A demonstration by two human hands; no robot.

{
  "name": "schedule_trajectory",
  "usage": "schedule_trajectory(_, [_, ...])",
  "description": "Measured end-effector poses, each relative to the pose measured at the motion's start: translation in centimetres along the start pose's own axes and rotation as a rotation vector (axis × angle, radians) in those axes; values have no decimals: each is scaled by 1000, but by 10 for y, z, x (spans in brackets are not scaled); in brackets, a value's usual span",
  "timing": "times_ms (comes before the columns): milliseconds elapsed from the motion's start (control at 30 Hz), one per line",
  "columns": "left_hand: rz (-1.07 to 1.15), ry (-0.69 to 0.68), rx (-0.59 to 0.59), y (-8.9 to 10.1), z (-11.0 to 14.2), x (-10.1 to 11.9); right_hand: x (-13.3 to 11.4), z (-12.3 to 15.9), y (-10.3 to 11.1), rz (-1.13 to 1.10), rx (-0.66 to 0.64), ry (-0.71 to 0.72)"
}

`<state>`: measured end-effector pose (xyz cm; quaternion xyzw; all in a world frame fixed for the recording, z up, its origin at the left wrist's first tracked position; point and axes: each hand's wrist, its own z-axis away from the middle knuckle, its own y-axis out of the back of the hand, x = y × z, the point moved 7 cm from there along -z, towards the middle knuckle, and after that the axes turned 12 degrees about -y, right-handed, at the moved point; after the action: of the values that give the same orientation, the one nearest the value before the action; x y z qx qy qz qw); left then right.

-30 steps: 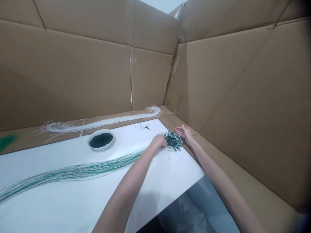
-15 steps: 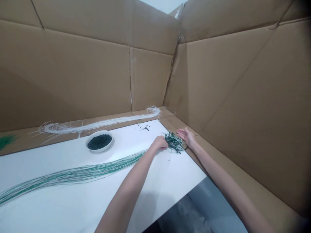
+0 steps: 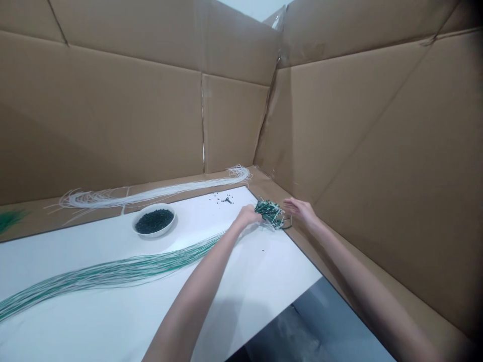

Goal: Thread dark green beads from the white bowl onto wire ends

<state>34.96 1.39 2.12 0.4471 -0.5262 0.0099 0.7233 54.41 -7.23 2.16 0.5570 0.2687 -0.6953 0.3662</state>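
Near the table's far right corner, my left hand is closed around a bundle of green and white strands, whose long part trails left across the white table. Beyond my fist the bundle's end fans out, with dark beads threaded along the strands and white tips showing. My right hand is just right of that end, past the table edge, its fingers stretched out and holding nothing. A small gap separates it from most of the strands.
A white bowl of dark green beads stands on the white table. Loose beads lie near the back corner. Behind the table, a bundle of white strands rests on cardboard. Cardboard walls rise behind and at right.
My right hand has moved slightly right, away from the beaded end. My left hand keeps its hold, and the fanned end has shifted slightly up and bunched differently.
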Motion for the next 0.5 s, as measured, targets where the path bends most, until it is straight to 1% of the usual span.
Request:
schedule_trajectory(67, [78, -9, 3, 8, -3, 2, -5, 13, -1, 32, -42, -28])
schedule_trajectory(133, [168, -23, 3, 16, -5, 5, -6, 26, -4, 53, -101, -87])
schedule_trajectory(267, [353, -49, -10, 28, -5, 11, 5, 47, -17, 13, -195, -274])
schedule_trajectory(333, [436, -54, -25, 31, -3, 14, 13, 56, -32, -30, -226, -348])
schedule_trajectory(433, [534, -50, -57, 32, 1, 17, 23, 67, -61, -134, -278, -427])
schedule_trajectory(500, [582, -41, -81, 31, 4, 19, 22, 68, -77, -247, -256, -404])
